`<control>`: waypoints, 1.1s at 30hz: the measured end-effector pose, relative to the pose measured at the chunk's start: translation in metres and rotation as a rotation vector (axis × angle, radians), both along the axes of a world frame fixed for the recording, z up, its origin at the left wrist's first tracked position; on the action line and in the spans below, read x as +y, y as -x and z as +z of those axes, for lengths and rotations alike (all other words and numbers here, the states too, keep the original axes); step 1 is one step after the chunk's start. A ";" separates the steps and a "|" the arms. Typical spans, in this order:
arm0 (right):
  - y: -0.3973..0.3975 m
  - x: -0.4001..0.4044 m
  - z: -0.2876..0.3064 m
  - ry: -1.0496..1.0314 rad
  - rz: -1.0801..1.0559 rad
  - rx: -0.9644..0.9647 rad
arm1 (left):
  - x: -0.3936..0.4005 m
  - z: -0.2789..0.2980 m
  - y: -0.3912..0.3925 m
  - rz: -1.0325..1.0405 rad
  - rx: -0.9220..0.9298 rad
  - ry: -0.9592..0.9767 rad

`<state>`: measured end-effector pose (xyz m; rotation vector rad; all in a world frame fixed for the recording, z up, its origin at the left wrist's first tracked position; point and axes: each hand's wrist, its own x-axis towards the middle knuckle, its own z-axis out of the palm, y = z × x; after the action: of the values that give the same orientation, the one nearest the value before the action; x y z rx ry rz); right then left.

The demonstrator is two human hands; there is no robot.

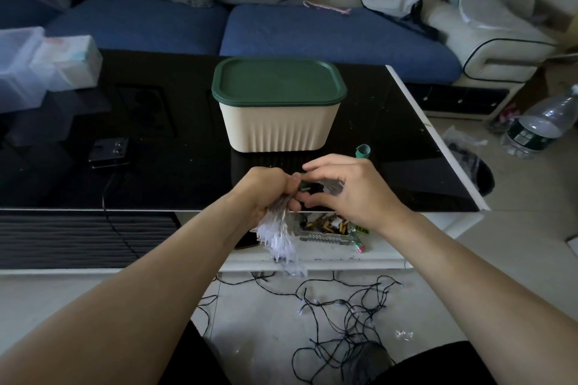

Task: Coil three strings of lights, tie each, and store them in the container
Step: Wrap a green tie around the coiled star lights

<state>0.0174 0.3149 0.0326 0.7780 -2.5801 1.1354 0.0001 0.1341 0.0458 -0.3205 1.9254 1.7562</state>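
One coiled string (278, 228) sits in the left hand (269, 191); right hand (347, 187) pinches a green tie (305, 187). Next: cinch it, container (278, 103) at twelve o'clock.

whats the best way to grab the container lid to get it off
Take the green lid by its overhanging rim at the near edge, coming from above and in front, fingers hooked under the lip. It sits flat and shut on the cream container, and the lip juts past the ribbed wall, so that probably gives purchase.
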 end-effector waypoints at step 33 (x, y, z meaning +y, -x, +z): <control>-0.004 -0.009 0.006 -0.035 -0.111 -0.438 | -0.004 0.002 0.004 -0.265 -0.005 0.047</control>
<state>0.0213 0.3055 0.0382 0.4189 -2.9551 1.3552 -0.0042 0.1303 0.0476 -0.0807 1.9096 1.5382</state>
